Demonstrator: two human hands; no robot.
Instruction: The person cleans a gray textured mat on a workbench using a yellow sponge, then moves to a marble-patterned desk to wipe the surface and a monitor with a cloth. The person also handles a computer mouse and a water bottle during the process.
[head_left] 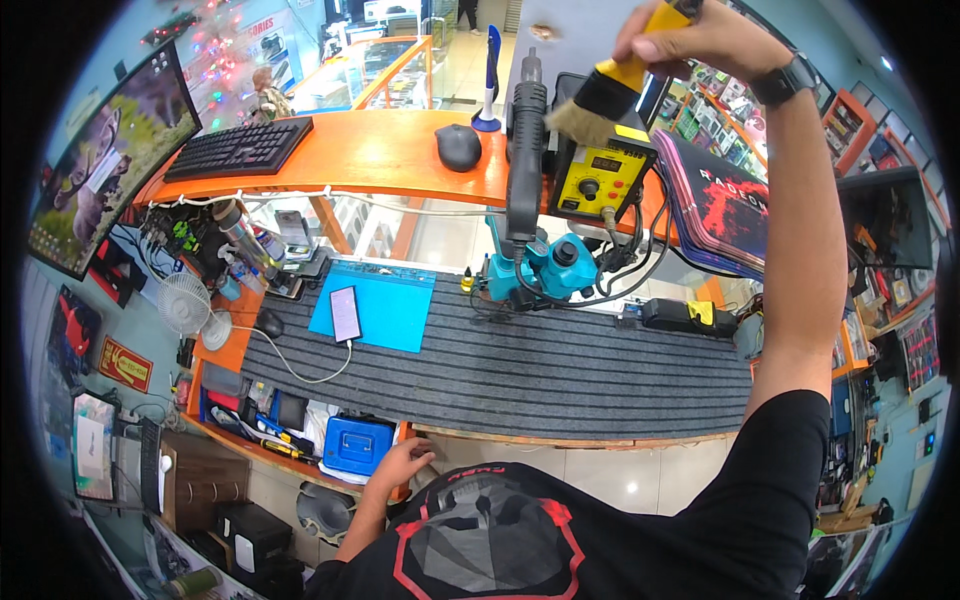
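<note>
My right hand is raised at the upper right, closed around the yellow and black handle of a wide flat paintbrush. Its pale bristles point down and left, over the top of a yellow-fronted hot-air station on the orange shelf. Whether they touch the casing, I cannot tell. Left of the brush stands the station's black hot-air gun, nozzle up. Low at the desk's front edge, my left hand rests by the corner of an open drawer, holding nothing, its fingers loosely apart.
A teal microscope stands below the shelf. A phone on a cable lies on a blue mat. The shelf bears a mouse and keyboard. Black cables hang beside the station.
</note>
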